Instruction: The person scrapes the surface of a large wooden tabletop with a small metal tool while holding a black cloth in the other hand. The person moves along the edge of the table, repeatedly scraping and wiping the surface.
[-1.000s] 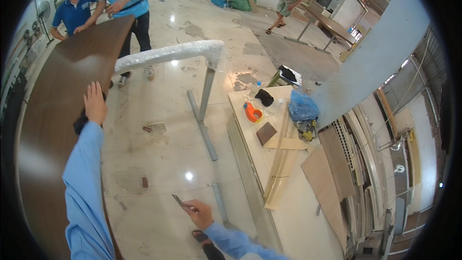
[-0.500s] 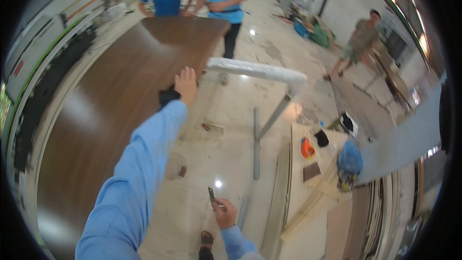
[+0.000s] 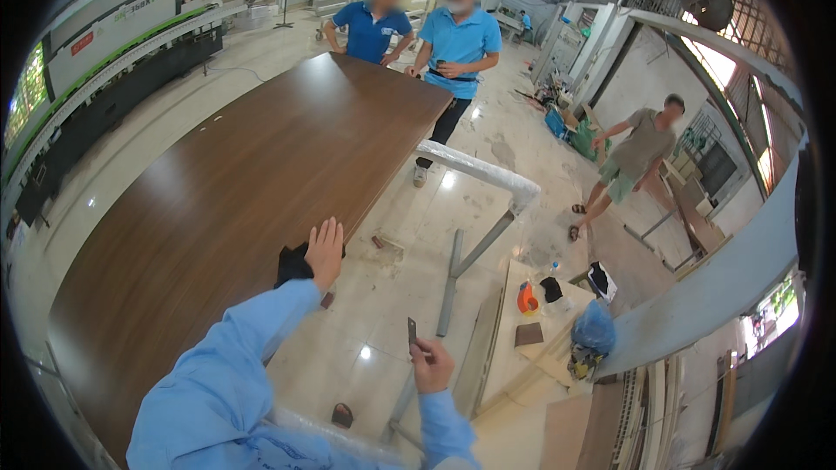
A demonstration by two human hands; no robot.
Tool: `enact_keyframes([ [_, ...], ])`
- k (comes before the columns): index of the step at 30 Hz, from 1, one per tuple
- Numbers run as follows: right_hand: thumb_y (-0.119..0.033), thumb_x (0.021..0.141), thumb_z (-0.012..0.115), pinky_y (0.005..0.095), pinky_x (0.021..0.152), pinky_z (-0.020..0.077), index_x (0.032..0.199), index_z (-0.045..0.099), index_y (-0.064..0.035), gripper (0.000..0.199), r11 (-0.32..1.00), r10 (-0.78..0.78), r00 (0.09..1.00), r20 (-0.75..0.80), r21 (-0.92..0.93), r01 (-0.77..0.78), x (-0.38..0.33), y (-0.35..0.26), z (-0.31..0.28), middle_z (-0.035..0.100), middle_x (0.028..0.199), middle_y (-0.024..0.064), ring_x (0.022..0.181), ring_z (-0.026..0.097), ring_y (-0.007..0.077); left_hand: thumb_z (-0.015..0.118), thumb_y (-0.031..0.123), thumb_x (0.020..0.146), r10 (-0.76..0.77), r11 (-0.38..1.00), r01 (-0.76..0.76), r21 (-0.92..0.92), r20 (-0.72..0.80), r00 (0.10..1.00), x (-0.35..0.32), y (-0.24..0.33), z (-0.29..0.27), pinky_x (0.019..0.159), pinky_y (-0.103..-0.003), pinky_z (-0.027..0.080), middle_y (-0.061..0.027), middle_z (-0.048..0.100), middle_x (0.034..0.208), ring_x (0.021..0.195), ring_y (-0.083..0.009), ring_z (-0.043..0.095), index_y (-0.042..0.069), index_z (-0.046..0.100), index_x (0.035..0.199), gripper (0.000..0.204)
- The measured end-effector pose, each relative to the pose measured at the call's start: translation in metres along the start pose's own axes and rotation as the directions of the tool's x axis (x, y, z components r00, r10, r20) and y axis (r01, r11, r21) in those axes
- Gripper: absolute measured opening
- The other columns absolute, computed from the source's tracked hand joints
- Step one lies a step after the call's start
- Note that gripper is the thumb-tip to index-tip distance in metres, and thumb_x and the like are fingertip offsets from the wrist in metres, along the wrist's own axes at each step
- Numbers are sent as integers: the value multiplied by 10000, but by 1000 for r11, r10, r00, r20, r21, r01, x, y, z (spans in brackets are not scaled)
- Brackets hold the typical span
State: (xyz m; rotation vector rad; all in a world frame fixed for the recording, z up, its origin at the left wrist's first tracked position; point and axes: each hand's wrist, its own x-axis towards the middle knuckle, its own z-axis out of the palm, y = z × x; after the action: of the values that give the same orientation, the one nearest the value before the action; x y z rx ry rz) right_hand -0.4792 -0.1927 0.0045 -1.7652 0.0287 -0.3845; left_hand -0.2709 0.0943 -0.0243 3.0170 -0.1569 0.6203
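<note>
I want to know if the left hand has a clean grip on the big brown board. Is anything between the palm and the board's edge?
Yes. A black cloth sits at the board edge under the left hand, between palm and wood. The right hand is apart, holding a small flat blade.

A dark brown wood-grain rectangular tabletop panel [image 3: 235,200] carries a black cloth [image 3: 293,265] at its edge, beside a light blue long sleeve [image 3: 228,365], over a pale mottled glossy stone floor [image 3: 383,357], with a small dark grey flat metal blade [image 3: 412,332].
</note>
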Motion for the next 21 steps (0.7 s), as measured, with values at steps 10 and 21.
enact_keyframes([
  [10, -31, 868, 774, 305, 591, 595, 1054, 756, 41, 200, 978, 209, 970, -123, 6, -210, -135, 38, 13, 743, 895, 124, 746, 714, 163, 538, 86, 909, -16, 998, 18, -61, 29, 999, -284, -47, -157, 1243, -535, 255, -224, 425, 1591, 1503, -351, 376, -40, 478, 1475, 583],
  [21, -100, 874, 756, 348, 639, 600, 1057, 745, -50, 190, 925, -306, 940, 153, -186, 331, -178, -42, 110, 744, 928, 108, 848, 733, 235, 565, 1, 848, -194, 975, 215, -58, 252, 948, -582, -89, -330, 1254, -534, 259, -235, 370, 1619, 1523, -374, 331, -64, 442, 1490, 657],
])
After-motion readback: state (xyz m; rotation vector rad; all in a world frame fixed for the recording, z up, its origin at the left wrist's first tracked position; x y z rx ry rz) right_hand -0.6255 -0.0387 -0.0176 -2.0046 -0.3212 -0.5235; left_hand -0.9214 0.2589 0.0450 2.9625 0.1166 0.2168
